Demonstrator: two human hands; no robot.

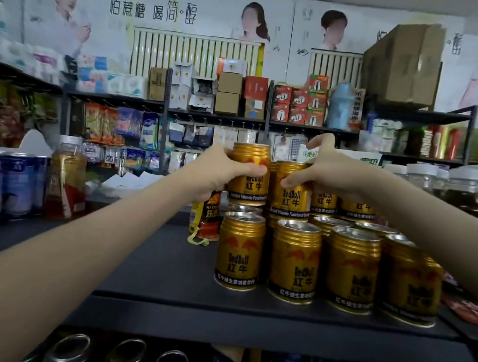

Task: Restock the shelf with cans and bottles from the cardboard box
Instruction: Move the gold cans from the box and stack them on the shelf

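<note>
Gold Red Bull cans stand in two layers on the dark shelf (149,263). My left hand (218,172) grips a gold can (250,171) at the left end of the upper layer, thumb across its front. My right hand (324,169) grips the neighbouring upper can (290,196), thumb on its front and index finger raised. Several more gold cans (294,260) form the front row of the lower layer. The cardboard box is out of view.
A yellow-orange bottle (207,221) stands behind my left wrist. Blue cans (1,185) and an amber bottle (66,180) sit at the shelf's left. Glass jars (464,189) stand at right. More can tops (124,357) show on the shelf below.
</note>
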